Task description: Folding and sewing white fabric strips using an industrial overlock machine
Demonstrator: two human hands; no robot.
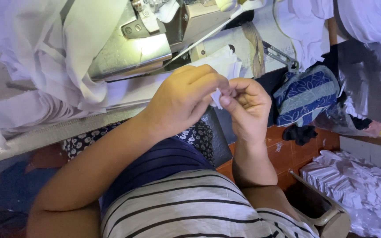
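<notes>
My left hand and my right hand meet in front of my chest, both pinching a small white scrap of fabric or label between the fingertips. Only a corner of the scrap shows; the rest is hidden by my fingers. Just beyond the hands lies a small stack of similar white pieces on the sewing machine table. The metal sewing machine head sits behind it.
White cloth is heaped over the machine at left. A blue patterned pouch lies at right, with scissors above it. A pile of white cut pieces rests on the orange tiled floor at lower right.
</notes>
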